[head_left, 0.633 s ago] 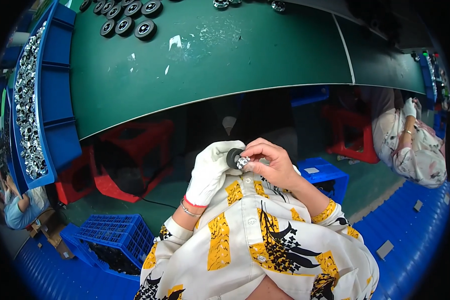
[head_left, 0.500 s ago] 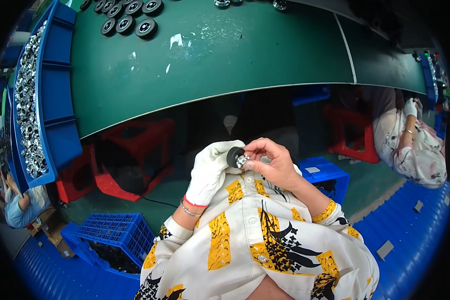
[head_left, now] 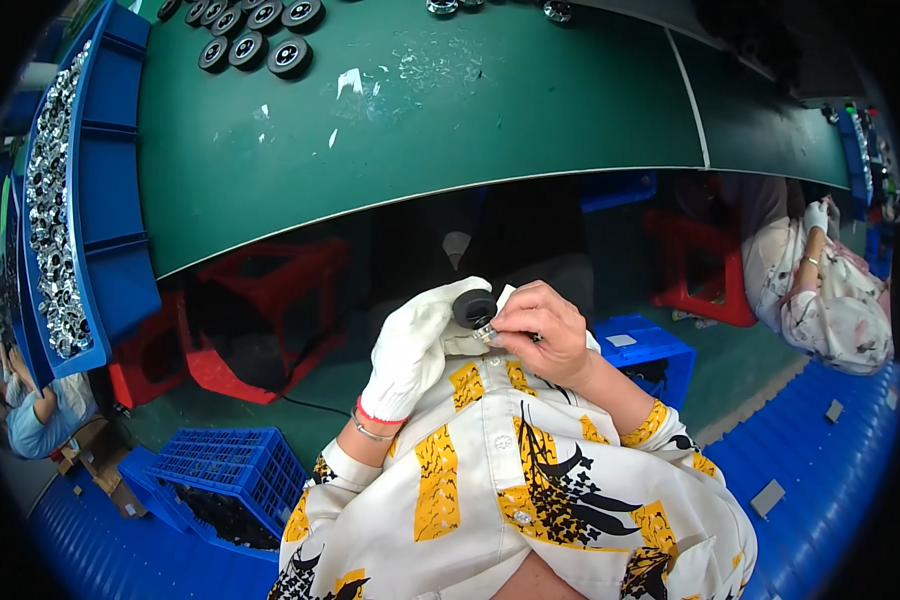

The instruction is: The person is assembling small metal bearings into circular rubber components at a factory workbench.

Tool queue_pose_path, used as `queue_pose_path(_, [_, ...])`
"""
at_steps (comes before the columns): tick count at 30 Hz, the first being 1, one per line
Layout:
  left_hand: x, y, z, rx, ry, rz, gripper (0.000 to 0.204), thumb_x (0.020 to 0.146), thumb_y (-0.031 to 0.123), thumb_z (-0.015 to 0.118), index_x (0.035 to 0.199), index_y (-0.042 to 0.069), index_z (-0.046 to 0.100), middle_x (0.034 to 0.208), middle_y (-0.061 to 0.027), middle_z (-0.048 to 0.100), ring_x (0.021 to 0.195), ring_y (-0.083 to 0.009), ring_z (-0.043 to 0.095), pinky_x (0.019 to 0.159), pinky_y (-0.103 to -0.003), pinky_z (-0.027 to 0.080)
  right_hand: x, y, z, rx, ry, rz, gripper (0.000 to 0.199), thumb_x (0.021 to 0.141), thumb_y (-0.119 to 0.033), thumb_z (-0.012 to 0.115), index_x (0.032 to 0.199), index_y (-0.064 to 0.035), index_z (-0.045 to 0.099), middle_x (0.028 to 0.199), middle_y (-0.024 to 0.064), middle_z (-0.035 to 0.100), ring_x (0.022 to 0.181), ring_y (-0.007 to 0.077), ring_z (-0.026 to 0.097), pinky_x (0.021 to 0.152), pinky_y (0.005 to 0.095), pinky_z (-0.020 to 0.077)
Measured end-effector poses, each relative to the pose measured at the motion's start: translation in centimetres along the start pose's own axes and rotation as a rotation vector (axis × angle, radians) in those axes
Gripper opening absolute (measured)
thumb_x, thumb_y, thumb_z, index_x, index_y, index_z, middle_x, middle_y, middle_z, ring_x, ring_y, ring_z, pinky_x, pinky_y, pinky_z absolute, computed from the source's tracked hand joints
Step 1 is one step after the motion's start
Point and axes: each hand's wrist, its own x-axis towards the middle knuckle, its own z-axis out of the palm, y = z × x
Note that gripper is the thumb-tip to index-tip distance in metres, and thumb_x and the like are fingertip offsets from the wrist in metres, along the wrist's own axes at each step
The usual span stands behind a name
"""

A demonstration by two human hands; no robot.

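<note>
Grip: left hand [head_left: 405, 350], white-gloved, closed on one black wheel [head_left: 474, 308]; right hand [head_left: 548, 328], bare, pinching one small silver part [head_left: 484, 334] between thumb and fingers.

Location of held pieces: between the two hands, before the chest of a patterned shirt [head_left: 505, 470], clear of the green table [head_left: 420, 130]. Silver part at the wheel's lower edge; whether it is seated cannot be told.

Pose, left: forearm rising from below, slanting inward; bracelet [head_left: 372, 430] below the glove's red cuff; fingers curled, wheel at their tips.

Pose, right: forearm slanting up and inward; fingers bent and bunched, pointing toward the left hand.

Surroundings: black wheels [head_left: 289, 57], grouped at the table's far left; blue bin [head_left: 112, 190] of silver pieces [head_left: 55, 220], table's left end; blue crate [head_left: 235, 465], lower left; co-worker [head_left: 830, 300], far right, seated.
</note>
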Motion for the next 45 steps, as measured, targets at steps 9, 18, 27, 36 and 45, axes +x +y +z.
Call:
queue_pose_path(9, [-0.9, 0.8, 1.0, 0.118, -0.046, -0.029, 0.049, 0.086, 0.017, 0.062, 0.126, -0.008, 0.050, 0.120, -0.0176, 0.059, 0.106, -0.0235, 0.060, 0.093, -0.033, 0.048, -0.2, -0.2, -0.2, -0.153, -0.032, -0.191, 0.029, 0.064, 0.000, 0.078, 0.089, -0.0071, 0.064, 0.085, 0.0049, 0.060, 0.071, 0.0207, 0.060, 0.058, 0.0288, 0.0499])
queue_pose_path(18, [-0.9, 0.5, 0.8, 0.137, -0.058, 0.018, 0.046, 0.086, 0.014, 0.062, 0.125, -0.009, 0.050, 0.120, -0.0180, 0.059, 0.105, -0.0231, 0.060, 0.092, -0.033, 0.049, 0.1, -0.4, -0.3, -0.173, -0.052, -0.187, 0.031, 0.064, 0.000, 0.077, 0.091, -0.0071, 0.063, 0.088, 0.0064, 0.060, 0.073, 0.0207, 0.060, 0.059, 0.0288, 0.0505])
queue_pose_path(27, [-0.2, -0.2, 0.4, -0.029, 0.060, -0.089, 0.033, 0.096, 0.009, 0.047, 0.124, -0.007, 0.051, 0.117, -0.0155, 0.059, 0.096, -0.0214, 0.064, 0.088, -0.034, 0.053, -0.4, -1.0, 0.4, 0.083, -0.005, 0.265, 0.034, 0.065, 0.006, 0.074, 0.093, -0.0037, 0.059, 0.095, 0.0115, 0.059, 0.068, 0.0220, 0.061, 0.058, 0.0286, 0.0517])
queue_pose_path(36, [-0.1, -0.7, 0.0, -0.052, 0.062, -0.107, 0.033, 0.097, 0.014, 0.049, 0.123, -0.004, 0.052, 0.113, -0.0131, 0.061, 0.091, -0.0206, 0.065, 0.080, -0.032, 0.055, 0.1, -0.1, 0.3, -0.224, -0.086, -0.088, 0.025, 0.067, 0.000, 0.076, 0.088, -0.0022, 0.063, 0.097, 0.0104, 0.061, 0.083, 0.0278, 0.062, 0.066, 0.0326, 0.0530])
queue_pose_path(45, [0.0, -0.9, 0.5, 0.082, 0.125, -0.017, 0.034, 0.095, 0.013, 0.052, 0.122, -0.007, 0.053, 0.108, -0.0141, 0.063, 0.090, -0.0196, 0.065, 0.078, -0.032, 0.057, -0.1, 0.0, 0.6, -0.065, -0.044, 0.094, 0.027, 0.066, 0.005, 0.074, 0.090, -0.0022, 0.064, 0.094, 0.0092, 0.066, 0.086, 0.0253, 0.063, 0.072, 0.0330, 0.0519])
